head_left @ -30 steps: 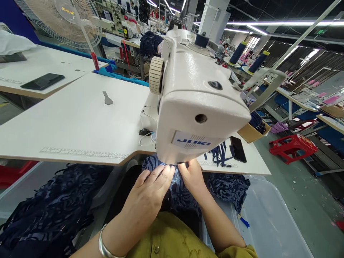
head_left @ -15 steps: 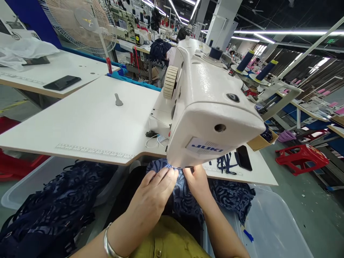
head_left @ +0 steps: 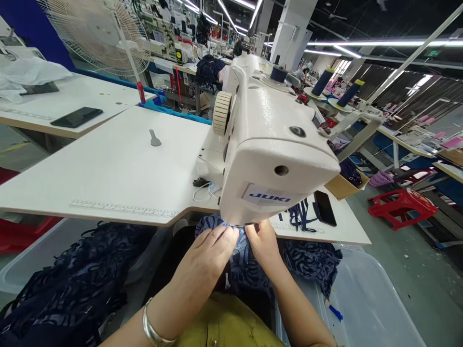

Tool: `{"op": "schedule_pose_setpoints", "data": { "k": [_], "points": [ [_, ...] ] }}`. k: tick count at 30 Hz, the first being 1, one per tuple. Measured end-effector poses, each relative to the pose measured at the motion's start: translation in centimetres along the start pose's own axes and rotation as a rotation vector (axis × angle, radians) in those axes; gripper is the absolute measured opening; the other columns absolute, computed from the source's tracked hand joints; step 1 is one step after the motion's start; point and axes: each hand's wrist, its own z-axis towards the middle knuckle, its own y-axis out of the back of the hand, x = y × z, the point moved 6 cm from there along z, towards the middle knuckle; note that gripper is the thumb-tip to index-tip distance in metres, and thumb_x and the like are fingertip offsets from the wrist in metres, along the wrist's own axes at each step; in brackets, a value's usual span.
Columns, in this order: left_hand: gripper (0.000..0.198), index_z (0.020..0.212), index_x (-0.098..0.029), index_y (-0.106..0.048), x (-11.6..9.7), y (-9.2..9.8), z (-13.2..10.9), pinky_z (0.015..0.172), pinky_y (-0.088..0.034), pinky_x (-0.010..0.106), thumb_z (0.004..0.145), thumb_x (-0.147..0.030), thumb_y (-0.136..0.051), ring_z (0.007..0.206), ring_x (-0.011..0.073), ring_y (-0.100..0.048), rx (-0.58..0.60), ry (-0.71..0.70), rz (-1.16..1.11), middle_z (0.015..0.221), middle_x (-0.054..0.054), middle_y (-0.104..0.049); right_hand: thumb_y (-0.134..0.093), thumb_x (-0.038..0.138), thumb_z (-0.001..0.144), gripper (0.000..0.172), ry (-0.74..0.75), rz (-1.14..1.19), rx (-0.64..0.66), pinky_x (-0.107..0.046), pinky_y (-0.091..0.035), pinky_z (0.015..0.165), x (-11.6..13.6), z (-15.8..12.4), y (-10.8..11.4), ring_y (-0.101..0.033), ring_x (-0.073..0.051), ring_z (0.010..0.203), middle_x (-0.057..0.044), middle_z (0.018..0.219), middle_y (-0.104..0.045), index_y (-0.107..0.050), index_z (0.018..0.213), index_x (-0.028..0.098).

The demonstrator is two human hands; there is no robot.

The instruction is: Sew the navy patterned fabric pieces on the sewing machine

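A white JUKI sewing machine (head_left: 271,144) fills the middle of the view. Under its front end lies dark blue patterned fabric (head_left: 249,265). My left hand (head_left: 206,260) rests on the fabric with its fingers together, fingertips at the machine's underside. My right hand (head_left: 264,243) pinches the same fabric just right of the left, its fingertips hidden by the machine head. A silver bangle (head_left: 152,327) sits on my left wrist.
The white sewing table (head_left: 108,168) spreads to the left. A black phone (head_left: 324,207) and dark straps (head_left: 298,214) lie at its right. Clear bins hold more dark fabric (head_left: 68,284) at left and right (head_left: 365,299). A fan (head_left: 97,33) and a red stool (head_left: 401,205) stand nearby.
The camera has shifted a little; both hands stay on the fabric under the machine head, almost unmoved.
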Motion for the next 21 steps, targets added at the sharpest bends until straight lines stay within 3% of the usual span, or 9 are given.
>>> {"op": "schedule_pose_setpoints", "data": {
  "k": [4,9,11,16,18,21],
  "points": [
    [0.043,0.125,-0.017,-0.056,0.0,0.3,0.5,0.095,-0.042,0.028,0.09,-0.007,-0.033,0.112,0.0161,-0.055,0.08,-0.042,-0.019,0.121,0.005,-0.064,-0.046,0.022,0.087,0.014,0.025,0.102,-0.012,-0.027,-0.041,0.073,-0.3,-0.1,-0.1,-0.055,-0.016,0.072,0.002,0.075,-0.058,-0.053,0.099,0.02],
    [0.044,0.126,-0.018,-0.057,-0.1,0.3,0.6,0.096,-0.041,0.029,0.091,-0.008,-0.031,0.113,0.0163,-0.055,0.059,-0.04,-0.002,0.122,0.005,-0.064,-0.047,0.035,0.091,0.013,-0.02,0.325,0.01,-0.026,-0.043,0.072,-2.1,-0.2,-1.0,-0.051,-0.014,0.069,0.002,0.076,-0.052,-0.049,0.092,0.022],
    [0.045,0.125,-0.017,-0.057,-0.4,0.2,0.5,0.095,-0.04,0.03,0.09,-0.006,-0.031,0.111,0.0171,-0.055,0.052,-0.048,0.043,0.121,0.005,-0.064,-0.043,0.045,0.093,0.024,-0.043,0.375,0.109,-0.027,-0.044,0.073,-3.3,-0.2,-1.4,-0.051,-0.014,0.07,0.002,0.075,-0.052,-0.05,0.09,0.022],
    [0.042,0.124,-0.013,-0.056,-0.7,1.6,-0.6,0.093,-0.04,0.035,0.088,-0.01,-0.036,0.107,0.0219,-0.056,0.035,-0.067,0.047,0.118,0.007,-0.064,-0.056,0.061,0.081,0.043,0.076,0.341,0.616,-0.034,-0.042,0.09,-5.2,-1.2,-1.5,-0.056,-0.02,0.092,-0.002,0.086,-0.06,-0.062,0.084,0.018],
    [0.039,0.123,-0.015,-0.057,-0.4,2.2,-1.3,0.095,-0.041,0.036,0.088,-0.021,-0.042,0.108,0.0229,-0.055,0.043,-0.051,-0.065,0.118,0.008,-0.062,-0.062,0.059,0.077,0.041,0.086,0.327,0.676,-0.032,-0.043,0.088,-5.1,-1.9,-0.4,-0.057,-0.02,0.09,0.0,0.08,-0.059,-0.064,0.077,0.018],
    [0.038,0.117,-0.02,-0.058,-0.2,2.2,-2.0,0.094,-0.047,0.032,0.085,-0.039,-0.055,0.109,0.0227,-0.056,0.022,-0.005,-0.249,0.118,0.008,-0.06,-0.062,0.055,0.08,0.04,0.101,0.276,0.618,-0.023,-0.043,0.067,-2.4,-3.2,1.0,-0.052,-0.013,0.067,0.004,0.063,-0.052,-0.059,0.066,0.017]
  ]
}}
